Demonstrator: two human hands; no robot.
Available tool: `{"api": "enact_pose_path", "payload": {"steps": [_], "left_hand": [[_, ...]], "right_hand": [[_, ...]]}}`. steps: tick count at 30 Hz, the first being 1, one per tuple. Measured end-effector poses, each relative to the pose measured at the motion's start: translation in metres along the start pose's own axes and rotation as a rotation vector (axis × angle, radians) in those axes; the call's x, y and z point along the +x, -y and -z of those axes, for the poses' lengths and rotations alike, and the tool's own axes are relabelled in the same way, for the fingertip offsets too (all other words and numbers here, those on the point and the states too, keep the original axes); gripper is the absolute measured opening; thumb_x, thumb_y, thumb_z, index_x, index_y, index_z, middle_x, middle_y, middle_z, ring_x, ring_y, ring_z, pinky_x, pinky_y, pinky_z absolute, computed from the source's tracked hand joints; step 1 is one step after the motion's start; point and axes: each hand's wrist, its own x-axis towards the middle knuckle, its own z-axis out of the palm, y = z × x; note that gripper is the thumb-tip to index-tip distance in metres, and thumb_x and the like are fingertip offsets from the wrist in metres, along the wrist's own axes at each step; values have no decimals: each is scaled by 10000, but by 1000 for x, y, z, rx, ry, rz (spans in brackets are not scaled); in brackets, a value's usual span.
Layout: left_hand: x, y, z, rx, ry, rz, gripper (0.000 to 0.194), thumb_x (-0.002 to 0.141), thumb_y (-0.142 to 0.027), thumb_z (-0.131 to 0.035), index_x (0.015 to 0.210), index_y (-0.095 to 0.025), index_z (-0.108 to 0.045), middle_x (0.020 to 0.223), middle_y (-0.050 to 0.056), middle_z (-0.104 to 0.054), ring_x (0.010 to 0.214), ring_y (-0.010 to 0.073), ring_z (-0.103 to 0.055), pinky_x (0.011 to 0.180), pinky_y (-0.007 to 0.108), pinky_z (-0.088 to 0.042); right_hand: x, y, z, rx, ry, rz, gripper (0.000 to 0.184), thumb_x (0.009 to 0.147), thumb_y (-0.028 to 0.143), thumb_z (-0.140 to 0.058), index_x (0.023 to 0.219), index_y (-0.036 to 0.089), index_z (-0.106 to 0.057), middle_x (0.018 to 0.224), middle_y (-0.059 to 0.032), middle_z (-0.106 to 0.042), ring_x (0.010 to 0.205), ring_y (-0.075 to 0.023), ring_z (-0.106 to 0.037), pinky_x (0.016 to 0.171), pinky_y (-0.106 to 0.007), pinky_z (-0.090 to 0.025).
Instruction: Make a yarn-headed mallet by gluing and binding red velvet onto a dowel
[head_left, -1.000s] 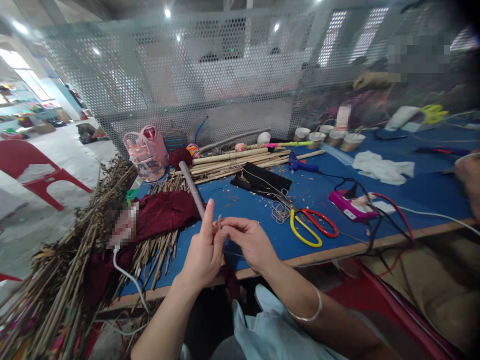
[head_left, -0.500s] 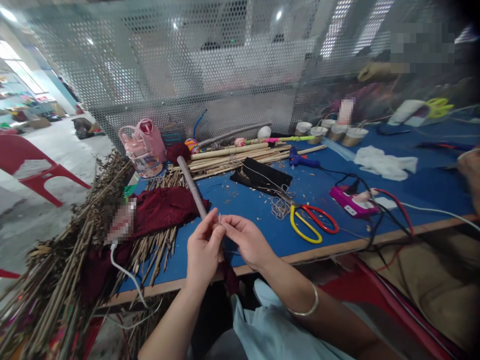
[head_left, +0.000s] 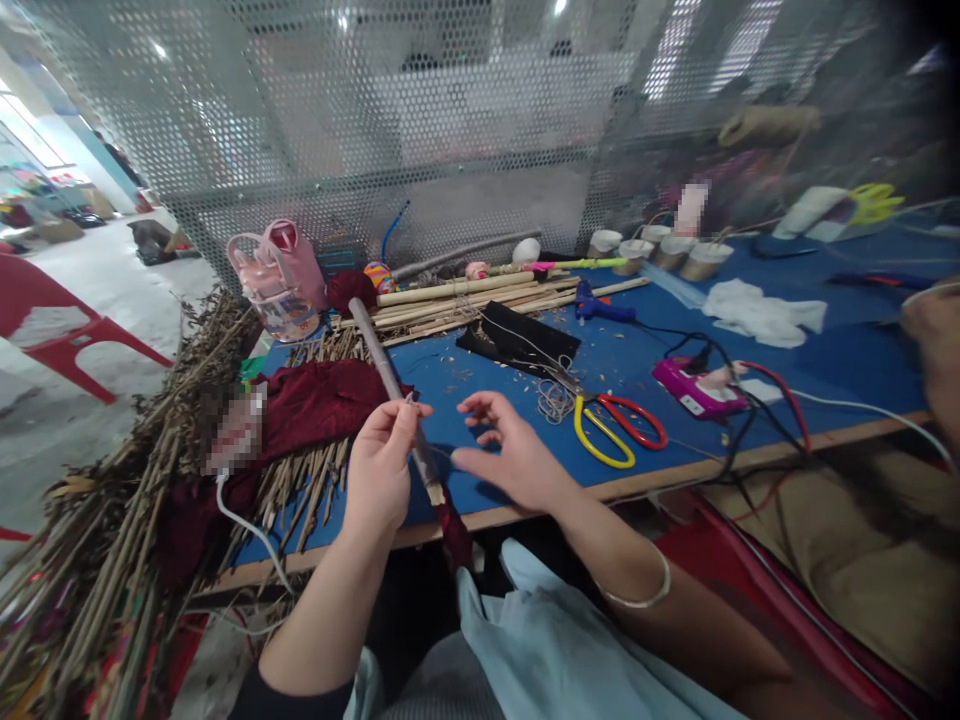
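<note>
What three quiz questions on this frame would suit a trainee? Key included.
1. Where do the scissors lie?
A) on the floor
B) on the blue table
C) inside the pink bag
2. True or false: the thumb and forefinger of the right hand stand apart.
3. Fill in: the hand pinching thumb to forefinger is the ____ one.

Key: 1 B; 2 true; 3 left: the left hand pinches a small thing, too tiny to identify.
</note>
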Motion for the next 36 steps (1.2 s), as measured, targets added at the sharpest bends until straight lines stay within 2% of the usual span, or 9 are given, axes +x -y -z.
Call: {"api": "enact_pose_path", "payload": {"steps": [3, 6, 10, 13, 17, 20, 22, 29, 36], "left_hand": [[0, -4, -1, -155, 56, 37, 251, 751, -398, -693, 760, -166, -595, 716, -27, -611, 572, 49, -454, 555, 153, -363], [0, -6, 1, -272, 17, 56, 276, 693, -373, -747, 705, -165, -564, 638, -50, -542, 578, 46, -456, 564, 139, -367], [-2, 1, 4, -240, 13, 84, 291, 705, -396, -729, 695, -167, -551, 647, -46, -528, 580, 54, -451, 575, 154, -375], [-9, 4, 3, 19, 18, -17, 237, 796, -405, -638, 752, -176, -599, 740, -15, -571, 676, 85, -514, 673, 194, -415], [-19, -6, 0, 340, 87, -261, 185, 819, -346, -618, 752, -177, -649, 1117, 74, -579, 1094, 196, -529, 966, 316, -371], [-21, -11, 2, 363, 91, -296, 193, 821, -345, -612, 740, -175, -656, 1214, 89, -550, 1178, 215, -490, 1010, 338, -340], [-18, -7, 4, 282, 30, -229, 217, 816, -370, -614, 748, -169, -657, 1162, 83, -584, 1085, 193, -547, 962, 317, -383], [-16, 22, 7, -102, 49, 181, 432, 786, -496, -614, 1056, -167, -688, 950, 74, -706, 806, 146, -632, 748, 265, -484], [-15, 21, 14, 14, 157, 157, 325, 756, -434, -672, 935, -173, -747, 978, 87, -724, 913, 188, -643, 847, 302, -470]], "right_hand": [[-9, -5, -2, -175, 188, 74, 405, 758, 324, -668, 1129, 208, -552, 829, -9, -622, 730, -134, -547, 659, -255, -403], [-12, -12, 9, -301, 170, 119, 260, 923, 338, -435, 887, 184, -641, 677, -3, -600, 612, -119, -520, 621, -254, -382], [-12, -20, 33, -481, 185, 102, 305, 932, 351, -412, 902, 210, -680, 840, -43, -674, 782, -178, -607, 749, -318, -429], [-14, -10, 38, -615, 23, 166, 401, 801, 412, -610, 1161, 236, -624, 1209, -111, -595, 1158, -308, -497, 961, -479, -353], [-16, 19, 16, -226, -63, 229, 477, 825, 370, -579, 1279, 239, -511, 1348, -110, -481, 1258, -259, -414, 1032, -445, -324], [-12, 25, -10, 237, 232, 94, 316, 868, 393, -508, 1114, 207, -574, 901, -53, -628, 823, -166, -584, 771, -319, -466], [-7, 20, -24, 415, 315, -1, 298, 845, 458, -526, 919, 178, -600, 650, 13, -522, 574, -111, -469, 575, -248, -404], [2, 3, -43, 538, 91, -85, 309, 813, 462, -567, 758, 160, -600, 529, 52, -374, 509, -91, -313, 507, -236, -258], [4, 1, -39, 340, 180, -31, 327, 836, 416, -544, 660, 147, -604, 525, 40, -409, 504, -85, -330, 493, -227, -278]]}}
